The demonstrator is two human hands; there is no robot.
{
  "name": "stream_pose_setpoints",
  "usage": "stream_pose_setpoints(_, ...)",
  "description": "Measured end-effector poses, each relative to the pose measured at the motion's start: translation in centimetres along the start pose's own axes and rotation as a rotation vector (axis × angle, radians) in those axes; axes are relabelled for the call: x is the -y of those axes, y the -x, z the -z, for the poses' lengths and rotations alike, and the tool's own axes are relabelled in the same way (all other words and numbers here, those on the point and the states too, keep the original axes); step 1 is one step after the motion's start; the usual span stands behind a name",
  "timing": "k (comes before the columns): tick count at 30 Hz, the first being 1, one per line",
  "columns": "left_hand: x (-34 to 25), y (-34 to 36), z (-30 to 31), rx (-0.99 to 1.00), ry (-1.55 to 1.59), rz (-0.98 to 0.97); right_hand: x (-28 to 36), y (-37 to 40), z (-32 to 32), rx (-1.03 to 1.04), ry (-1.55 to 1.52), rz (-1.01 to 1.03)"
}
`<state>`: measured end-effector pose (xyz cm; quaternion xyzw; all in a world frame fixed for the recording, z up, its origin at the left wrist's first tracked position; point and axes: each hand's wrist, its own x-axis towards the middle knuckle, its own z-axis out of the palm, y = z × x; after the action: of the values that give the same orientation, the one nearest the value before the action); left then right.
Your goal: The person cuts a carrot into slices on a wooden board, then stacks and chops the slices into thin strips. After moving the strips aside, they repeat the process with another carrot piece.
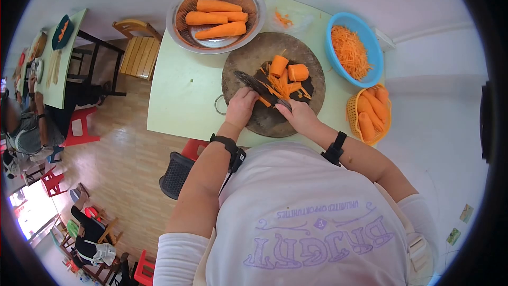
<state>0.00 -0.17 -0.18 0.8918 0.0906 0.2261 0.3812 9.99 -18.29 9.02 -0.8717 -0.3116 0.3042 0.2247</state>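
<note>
A round dark wooden chopping board (246, 61) lies on a pale green table (180, 95). On the board are two short carrot chunks (279, 65) and a pile of thin carrot strips (280, 89). My right hand (302, 117) grips the handle of a dark knife (254, 83), whose blade slants up and left across the board. My left hand (241, 107) is curled beside the blade, its fingers pressing a carrot piece (264, 101) against the board. Both wrists carry black bands.
A metal colander (174, 21) with several whole peeled carrots stands behind the board. A blue basket (332, 55) of shredded carrot and an orange basket (350, 111) of carrots sit at the right. A wooden chair (138, 47), a red stool (82, 124) and seated people (26, 127) are to the left.
</note>
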Motion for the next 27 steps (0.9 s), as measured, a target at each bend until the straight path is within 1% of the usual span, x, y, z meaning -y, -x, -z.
stream_pose_setpoints(3, 0.2, 0.1, 0.0, -0.009, 0.014, -0.014, -0.1, -0.2, 0.3, 0.001, -0.051, 0.008)
stream_pose_setpoints(5, 0.2, 0.0, -0.1, -0.017, 0.016, -0.024, 0.4, -0.1, 0.9, 0.046, -0.14, -0.045)
stream_pose_setpoints(6, 0.2, 0.0, 0.0, -0.017, 0.015, -0.028, 0.5, 0.0, 1.1, 0.042, -0.14, -0.043)
stream_pose_setpoints(8, 0.1, 0.0, 0.0, -0.012, 0.003, -0.016, 0.7, 0.2, 1.4, 0.061, -0.143, -0.112)
stream_pose_setpoints(9, 0.1, 0.1, 0.0, -0.013, 0.004, -0.017, 0.9, 0.5, 1.7, 0.059, -0.142, -0.112)
stream_pose_setpoints(11, 0.1, 0.1, 0.0, -0.015, 0.014, -0.004, 1.2, 1.2, 2.4, 0.054, -0.142, -0.049)
stream_pose_setpoints(14, 0.2, 0.1, -0.1, -0.013, 0.021, -0.006, 1.2, 1.5, 2.5, 0.084, -0.068, -0.086)
stream_pose_setpoints(17, 0.1, 0.2, -0.1, -0.011, -0.001, 0.002, 0.8, 1.6, 2.4, 0.074, -0.052, -0.058)
stream_pose_setpoints(27, -0.1, 0.0, 0.1, -0.005, 0.002, -0.004, 0.6, 1.4, 2.0, 0.082, -0.033, -0.069)
